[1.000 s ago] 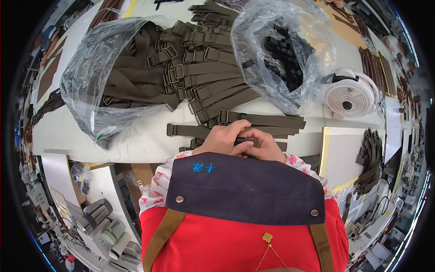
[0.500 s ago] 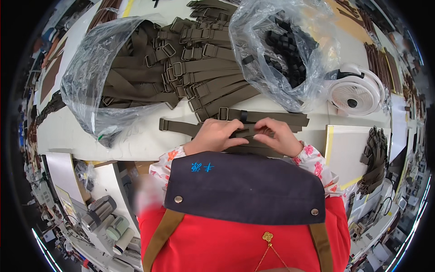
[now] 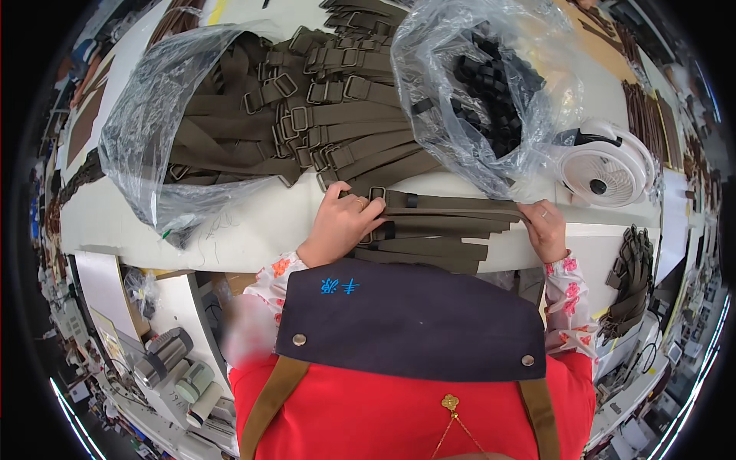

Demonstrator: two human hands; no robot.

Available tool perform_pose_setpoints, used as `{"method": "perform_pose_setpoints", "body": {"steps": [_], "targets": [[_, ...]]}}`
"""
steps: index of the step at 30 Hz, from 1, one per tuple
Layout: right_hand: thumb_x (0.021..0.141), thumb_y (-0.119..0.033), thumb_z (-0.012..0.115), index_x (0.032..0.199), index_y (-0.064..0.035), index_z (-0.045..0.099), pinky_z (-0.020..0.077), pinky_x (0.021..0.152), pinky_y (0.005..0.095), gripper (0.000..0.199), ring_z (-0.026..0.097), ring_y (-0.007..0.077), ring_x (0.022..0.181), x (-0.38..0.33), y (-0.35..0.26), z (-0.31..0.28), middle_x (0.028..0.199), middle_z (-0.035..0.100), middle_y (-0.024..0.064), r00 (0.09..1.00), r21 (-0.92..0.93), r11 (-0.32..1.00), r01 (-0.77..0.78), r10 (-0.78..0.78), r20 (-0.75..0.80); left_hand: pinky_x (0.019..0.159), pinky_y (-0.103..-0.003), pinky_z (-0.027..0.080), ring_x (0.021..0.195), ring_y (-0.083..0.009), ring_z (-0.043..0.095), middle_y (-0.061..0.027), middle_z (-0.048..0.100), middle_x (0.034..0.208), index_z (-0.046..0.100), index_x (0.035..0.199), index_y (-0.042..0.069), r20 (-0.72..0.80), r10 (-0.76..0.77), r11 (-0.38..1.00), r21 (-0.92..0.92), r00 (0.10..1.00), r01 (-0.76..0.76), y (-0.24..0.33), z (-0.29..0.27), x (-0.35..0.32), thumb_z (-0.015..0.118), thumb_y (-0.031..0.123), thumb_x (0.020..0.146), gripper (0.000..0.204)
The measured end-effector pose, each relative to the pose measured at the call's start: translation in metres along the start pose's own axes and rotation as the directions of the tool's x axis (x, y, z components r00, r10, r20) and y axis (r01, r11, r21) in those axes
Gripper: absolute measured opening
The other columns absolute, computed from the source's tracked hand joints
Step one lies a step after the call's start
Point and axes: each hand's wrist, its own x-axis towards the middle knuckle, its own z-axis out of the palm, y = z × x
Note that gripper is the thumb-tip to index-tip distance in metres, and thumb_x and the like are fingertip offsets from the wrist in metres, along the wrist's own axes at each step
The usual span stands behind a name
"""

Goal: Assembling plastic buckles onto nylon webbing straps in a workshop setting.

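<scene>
An olive-brown webbing strap [image 3: 468, 203] stretches between my two hands near the table's front edge. My left hand [image 3: 341, 224] is closed on its left end, beside a metal buckle [image 3: 377, 194]. At the other end, my right hand [image 3: 545, 228] pinches the strap's tip between thumb and fingers. A black loop [image 3: 412, 201] sits around the strap near the buckle. Below it, nearer my body, lie more straps [image 3: 445, 249], one with a black band near its left end. My left fingers partly cover the ends of these straps.
A clear bag [image 3: 134, 146] spills buckled straps across the back left. Another clear bag [image 3: 422, 115] holds many black loops [image 3: 491, 100]. A white fan [image 3: 602, 172] stands at the right. More straps [image 3: 632, 268] hang over a pale board there. A flask [image 3: 165, 356] and bottles stand lower left.
My hands, close together over the straps before, have moved apart. The left went left to the buckle end, the right went right to the far tip. A strap now lies stretched between them.
</scene>
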Motion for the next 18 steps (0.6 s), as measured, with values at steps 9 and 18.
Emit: {"method": "perform_pose_setpoints", "body": {"steps": [9,18], "targets": [[0.069,0.005,0.055,0.103,-0.0037,0.061,0.0483,0.077,0.0405,0.035,0.057,0.0321,0.094,0.015,0.034,0.009,0.106,0.06,0.014,0.984,-0.294,0.941,-0.17,0.177,-0.004,0.102,-0.048,0.028,0.13,-0.028,0.033,-0.0141,0.034,0.141,0.054,0.123,0.016,0.263,-0.078,0.997,-0.003,0.962,0.082,0.041,0.062,-0.016,0.061,0.018,0.081,0.043],[0.078,-0.007,0.054,0.086,-0.0061,0.062,0.0503,0.064,0.0378,0.012,0.062,0.0267,0.077,0.193,-0.01,0.128,0.08,0.06,0.0092,0.973,-0.194,0.977,0.088,-0.126,-0.193,0.093,-0.038,0.04,0.109,-0.0287,0.051,-0.0106,0.048,0.127,0.056,0.115,0.01,0.184,-0.174,0.937,-0.27,0.967,0.22,0.03,0.028,-0.006,0.064,0.015,0.082,0.034]]}}
